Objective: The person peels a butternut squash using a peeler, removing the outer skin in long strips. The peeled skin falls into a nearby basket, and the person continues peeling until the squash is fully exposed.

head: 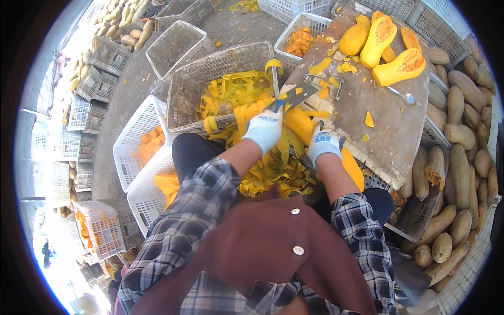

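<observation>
My left hand (264, 128), in a white and blue work glove, grips the blue handle of a broad-bladed knife (302, 94). The blade points away over the edge of a wooden board (388, 126). Gloved the same way, my right hand (326, 142) holds a long peeled yellow squash (298, 124) that slants down beside my right knee. Its far end lies close under the knife; I cannot tell whether they touch. On the board are a metal peeler (336, 89), a spoon (401, 95), peeled halved squashes (399, 71) and small scraps.
Peel strips fill a grey plastic crate (220, 57) ahead and heap up (275, 177) between my knees. White crates (141, 173) of cut orange pieces stand left. A crate (311, 19) holds scooped pulp (300, 41). Unpeeled squashes (458, 197) are piled right.
</observation>
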`<state>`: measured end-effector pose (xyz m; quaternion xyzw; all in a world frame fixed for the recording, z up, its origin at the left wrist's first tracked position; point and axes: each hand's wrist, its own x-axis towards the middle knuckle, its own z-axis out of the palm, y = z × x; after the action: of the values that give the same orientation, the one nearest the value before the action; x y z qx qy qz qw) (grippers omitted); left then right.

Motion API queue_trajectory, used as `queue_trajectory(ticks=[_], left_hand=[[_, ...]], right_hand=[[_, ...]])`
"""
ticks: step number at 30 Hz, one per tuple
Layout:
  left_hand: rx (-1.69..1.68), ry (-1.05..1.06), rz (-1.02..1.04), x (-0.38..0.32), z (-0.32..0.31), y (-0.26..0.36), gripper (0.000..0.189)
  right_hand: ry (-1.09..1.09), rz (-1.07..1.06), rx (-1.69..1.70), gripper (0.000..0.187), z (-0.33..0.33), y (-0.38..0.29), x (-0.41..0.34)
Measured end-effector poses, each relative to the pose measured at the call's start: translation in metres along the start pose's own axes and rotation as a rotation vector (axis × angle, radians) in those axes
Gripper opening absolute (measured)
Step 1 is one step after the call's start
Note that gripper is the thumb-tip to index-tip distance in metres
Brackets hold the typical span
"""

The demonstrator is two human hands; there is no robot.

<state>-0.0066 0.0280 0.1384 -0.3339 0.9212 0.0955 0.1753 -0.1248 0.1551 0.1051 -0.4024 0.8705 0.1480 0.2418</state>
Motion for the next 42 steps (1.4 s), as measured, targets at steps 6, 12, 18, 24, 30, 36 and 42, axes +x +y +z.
queue_trajectory(ticks=[6, 12, 18, 24, 30, 36, 42], left_hand=[[0.177, -0.091, 0.132, -0.064, 0.007, -0.011, 0.064], [0.147, -0.002, 0.258, -0.035, -0.012, -0.011, 0.054], [0.074, 0.043, 0.154, 0.011, 0.002, -0.003, 0.052], [-0.410, 0.131, -0.090, -0.019, 0.030, -0.043, 0.073], [-0.595, 0.164, -0.084, -0.037, 0.051, -0.066, 0.075], [-0.860, 0.204, -0.060, -0.034, 0.071, -0.065, 0.069], [-1.068, 0.275, 0.070, -0.027, 0.046, -0.042, 0.067]], right_hand=[[0.031, 0.022, -0.003, 0.075, 0.005, -0.003, 0.006], [0.034, 0.026, -0.025, 0.077, 0.007, -0.006, 0.006], [0.036, 0.026, -0.032, 0.079, 0.009, -0.007, 0.008], [0.340, -0.004, -0.250, 0.062, 0.035, -0.036, 0.029], [0.147, -0.084, 0.091, 0.062, 0.014, -0.028, 0.044], [-0.051, -0.215, 0.400, 0.096, -0.026, 0.020, 0.059], [-0.133, -0.731, 1.479, 0.090, -0.031, 0.060, 0.044]])
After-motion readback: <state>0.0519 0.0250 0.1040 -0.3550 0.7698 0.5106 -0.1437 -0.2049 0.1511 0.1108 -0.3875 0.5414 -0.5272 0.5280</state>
